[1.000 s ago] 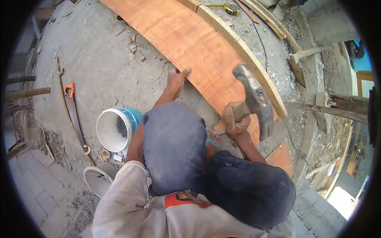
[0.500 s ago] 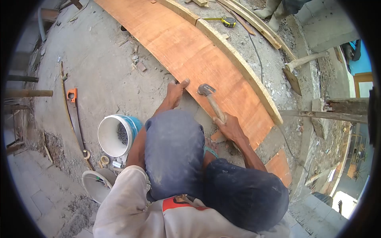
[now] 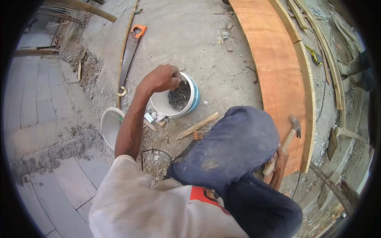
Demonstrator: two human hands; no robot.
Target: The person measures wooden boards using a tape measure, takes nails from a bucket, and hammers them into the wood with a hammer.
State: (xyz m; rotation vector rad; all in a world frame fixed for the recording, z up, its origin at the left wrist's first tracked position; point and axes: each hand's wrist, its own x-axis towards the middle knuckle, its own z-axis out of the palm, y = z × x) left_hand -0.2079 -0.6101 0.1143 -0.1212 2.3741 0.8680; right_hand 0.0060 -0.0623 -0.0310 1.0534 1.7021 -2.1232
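Observation:
My left hand (image 3: 162,78) is over the rim of a white and blue bucket (image 3: 195,99) that lies tilted on the ground. Inside the bucket is a heap of nails (image 3: 179,96). The fingers of that hand are bent together, and whatever may be between them is too small to make out. Beside my right knee, my right hand (image 3: 281,162) grips the wooden handle of a claw hammer (image 3: 289,138). The hammer's head is over a long, curved plywood panel (image 3: 274,67), which has a wooden strip (image 3: 308,99) along its far edge.
An orange-handled handsaw (image 3: 131,53) lies left of the bucket. A second bucket (image 3: 113,129) is near my left arm. Beyond the panel are a tape measure (image 3: 316,58), long boards (image 3: 331,59), a hoe-like tool (image 3: 333,142) and another person's boots (image 3: 349,75).
My left hand has left the panel's edge and moved to the nail bucket. My view has swung left. The hammer is still in my right hand, now by my knee.

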